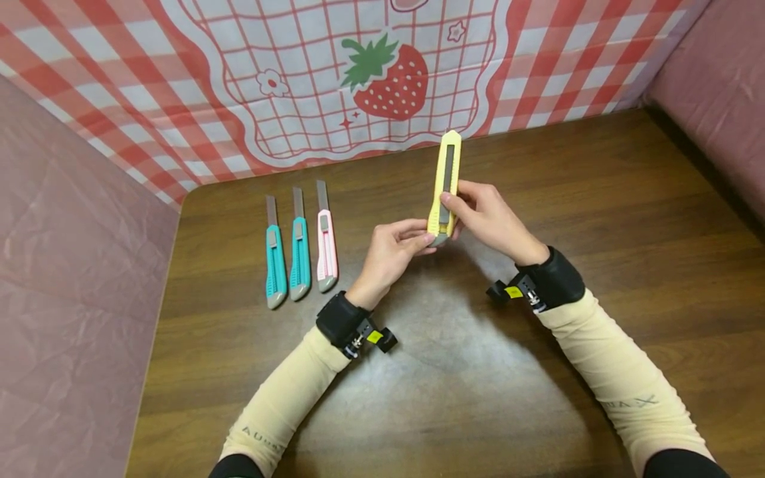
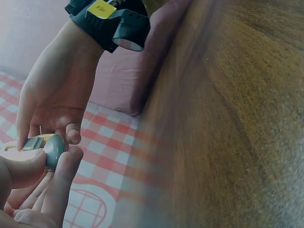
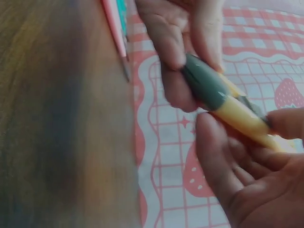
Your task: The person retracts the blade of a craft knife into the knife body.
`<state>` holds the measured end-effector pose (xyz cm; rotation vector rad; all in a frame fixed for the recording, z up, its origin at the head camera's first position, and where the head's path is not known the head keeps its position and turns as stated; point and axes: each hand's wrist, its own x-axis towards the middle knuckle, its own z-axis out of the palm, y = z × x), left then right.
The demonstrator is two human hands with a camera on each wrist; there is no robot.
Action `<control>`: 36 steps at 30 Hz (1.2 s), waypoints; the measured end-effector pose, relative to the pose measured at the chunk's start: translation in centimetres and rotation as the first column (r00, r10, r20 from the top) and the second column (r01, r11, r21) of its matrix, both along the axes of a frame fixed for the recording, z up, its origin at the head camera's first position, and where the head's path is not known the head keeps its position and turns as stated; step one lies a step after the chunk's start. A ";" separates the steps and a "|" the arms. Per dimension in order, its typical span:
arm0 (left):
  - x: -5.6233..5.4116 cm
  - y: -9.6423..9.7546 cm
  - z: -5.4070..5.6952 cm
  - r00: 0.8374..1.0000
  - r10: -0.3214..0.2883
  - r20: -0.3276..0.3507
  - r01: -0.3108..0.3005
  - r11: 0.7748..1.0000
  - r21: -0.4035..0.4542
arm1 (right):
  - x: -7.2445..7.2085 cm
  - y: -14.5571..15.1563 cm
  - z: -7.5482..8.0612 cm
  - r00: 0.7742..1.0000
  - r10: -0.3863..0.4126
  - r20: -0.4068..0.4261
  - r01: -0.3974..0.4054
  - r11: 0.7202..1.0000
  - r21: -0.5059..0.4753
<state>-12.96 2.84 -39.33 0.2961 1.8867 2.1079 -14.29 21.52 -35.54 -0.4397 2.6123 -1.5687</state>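
Held up over the table's far part is a yellow utility knife (image 1: 449, 166), its front end pointing away from me. My left hand (image 1: 390, 252) pinches its grey end cap (image 2: 55, 151) between thumb and fingers. Around the yellow body, my right hand (image 1: 493, 216) grips from the right, with the thumb on the dark slider. No long blade sticks out of this knife. To the left lie a teal utility knife (image 1: 275, 269), a second teal utility knife (image 1: 300, 255) and a pink utility knife (image 1: 326, 249), side by side with blades extended.
The brown wooden table (image 1: 454, 392) lies beneath both arms. Behind it hangs a red-and-white checked cloth (image 1: 544, 73) with a strawberry print. Pink fabric covers the left side (image 1: 66, 265) and the right side (image 1: 711, 99).
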 end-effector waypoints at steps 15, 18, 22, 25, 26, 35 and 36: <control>0.0 0.0 0.0 1.000 0.011 0.010 -0.011 1.000 0.004 | -0.3 0.3 -0.2 1.000 0.000 0.027 -0.001 0.999 0.045; 0.0 0.0 0.0 1.000 0.009 0.020 -0.009 1.000 0.011 | -0.2 0.3 -0.1 1.000 -0.004 0.031 0.003 0.999 0.051; 0.0 0.1 0.0 0.999 0.007 0.031 -0.008 1.000 0.015 | -0.1 0.3 -0.1 0.999 0.000 0.037 -0.003 0.998 0.059; 0.1 0.1 0.0 0.999 0.006 0.038 -0.006 1.000 0.019 | -0.2 0.3 -0.1 0.999 0.007 0.042 -0.009 0.998 0.060; 0.1 0.1 0.0 0.999 0.005 0.039 -0.006 1.000 0.021 | -0.3 0.3 -0.1 0.999 0.009 0.045 -0.012 0.998 0.061; 0.2 0.2 -0.1 0.998 -0.006 0.056 0.005 1.000 0.031 | -0.2 0.4 0.0 0.998 0.014 0.060 -0.019 0.996 0.088; 0.2 0.2 -0.1 0.998 -0.008 0.057 0.006 0.999 0.032 | -0.2 0.4 0.0 0.998 0.015 0.062 -0.021 0.996 0.090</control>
